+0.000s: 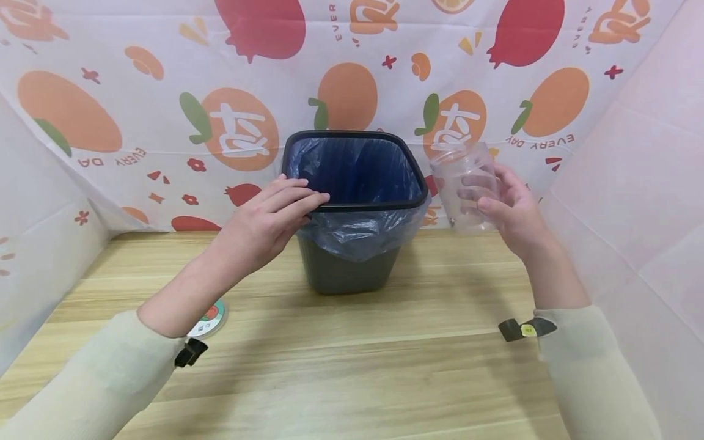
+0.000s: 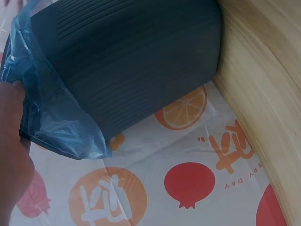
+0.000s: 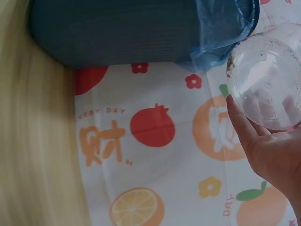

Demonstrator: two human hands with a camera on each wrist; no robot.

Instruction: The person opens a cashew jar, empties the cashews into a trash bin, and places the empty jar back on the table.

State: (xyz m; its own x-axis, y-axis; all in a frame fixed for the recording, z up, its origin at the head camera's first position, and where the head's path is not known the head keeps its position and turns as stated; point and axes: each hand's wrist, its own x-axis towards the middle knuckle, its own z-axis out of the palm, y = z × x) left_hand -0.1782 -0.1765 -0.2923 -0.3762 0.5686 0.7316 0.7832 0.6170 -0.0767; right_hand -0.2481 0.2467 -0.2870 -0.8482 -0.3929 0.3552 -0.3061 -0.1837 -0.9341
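Note:
A dark grey trash bin (image 1: 352, 269) stands upright on the table, lined with a translucent blue plastic bag (image 1: 363, 235) folded over its black rim. My left hand (image 1: 269, 220) grips the bin's near left rim, fingers over the edge and thumb on the outer side. To the right of the bin, my right hand (image 1: 511, 211) holds a clear plastic jar (image 1: 453, 189) above the table. Small dark bits cling near the jar's base in the right wrist view, where the round bottom (image 3: 268, 84) faces the camera.
A round, flat lid-like thing (image 1: 217, 318) with a green rim and red print lies on the wooden table (image 1: 330, 366), partly hidden by my left forearm. A fruit-printed cloth (image 1: 352, 36) hangs behind the bin; pale cloth sides (image 1: 649, 201) flank the table.

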